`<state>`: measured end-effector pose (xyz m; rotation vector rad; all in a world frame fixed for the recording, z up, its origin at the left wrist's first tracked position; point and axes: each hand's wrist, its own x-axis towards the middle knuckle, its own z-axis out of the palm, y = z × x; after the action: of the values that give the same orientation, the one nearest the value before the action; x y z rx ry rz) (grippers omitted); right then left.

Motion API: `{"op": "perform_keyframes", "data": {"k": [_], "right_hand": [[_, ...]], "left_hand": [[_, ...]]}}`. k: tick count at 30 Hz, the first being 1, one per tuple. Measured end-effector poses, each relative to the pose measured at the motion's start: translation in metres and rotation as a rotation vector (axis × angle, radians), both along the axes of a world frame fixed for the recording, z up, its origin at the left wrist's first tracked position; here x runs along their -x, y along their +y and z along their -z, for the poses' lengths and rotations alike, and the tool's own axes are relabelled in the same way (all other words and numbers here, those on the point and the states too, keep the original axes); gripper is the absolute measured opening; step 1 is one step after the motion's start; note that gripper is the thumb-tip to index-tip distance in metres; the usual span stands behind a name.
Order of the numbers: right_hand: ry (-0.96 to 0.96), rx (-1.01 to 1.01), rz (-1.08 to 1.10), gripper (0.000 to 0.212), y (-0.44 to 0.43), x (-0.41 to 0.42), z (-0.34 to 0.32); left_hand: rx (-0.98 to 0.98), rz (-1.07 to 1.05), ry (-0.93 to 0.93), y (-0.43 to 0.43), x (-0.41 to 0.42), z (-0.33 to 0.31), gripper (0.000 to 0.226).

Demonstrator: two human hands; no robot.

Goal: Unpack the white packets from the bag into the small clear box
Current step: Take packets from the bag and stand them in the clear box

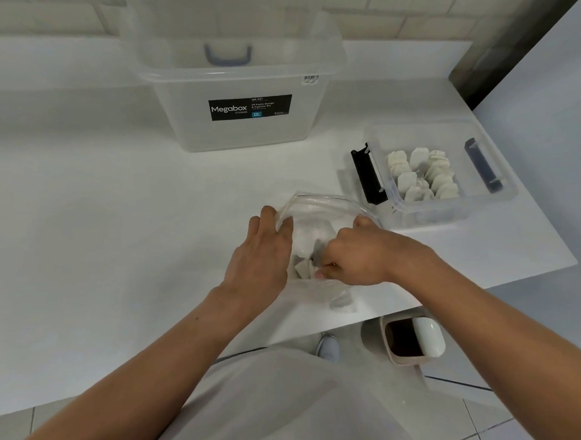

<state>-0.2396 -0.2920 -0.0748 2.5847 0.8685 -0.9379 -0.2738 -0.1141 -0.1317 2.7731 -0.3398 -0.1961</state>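
Left grip holds the bag open on the desk; right grip, inside the bag, pinches a packet. Other packets lie in the box, just right.

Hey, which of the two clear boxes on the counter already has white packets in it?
The small clear box on the right, the one with dark latches at its ends: white packets lie piled inside. The large Megabox tub behind shows none.
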Motion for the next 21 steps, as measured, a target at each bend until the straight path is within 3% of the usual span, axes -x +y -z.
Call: {"op": "perform_keyframes", "data": {"k": [3,11,15,19,21], "right_hand": [[0.006,0.062,0.038,0.051,0.009,0.006,-0.010],[0.094,0.314,0.038,0.030,0.022,0.032,0.012],[0.016,0.228,0.127,0.022,0.016,0.034,0.019],[-0.076,0.074,0.160,0.054,0.012,0.028,0.025],[-0.140,0.003,0.177,0.051,0.012,0.024,0.028]], "left_hand": [[-0.026,-0.034,-0.082,-0.001,0.000,-0.002,0.091],[0.004,-0.020,-0.092,0.002,0.014,0.002,0.105],[0.048,-0.001,-0.013,0.005,0.013,0.000,0.111],[0.045,0.022,0.045,0.009,0.012,-0.001,0.114],[0.045,0.006,0.057,0.010,0.011,0.000,0.112]]}}
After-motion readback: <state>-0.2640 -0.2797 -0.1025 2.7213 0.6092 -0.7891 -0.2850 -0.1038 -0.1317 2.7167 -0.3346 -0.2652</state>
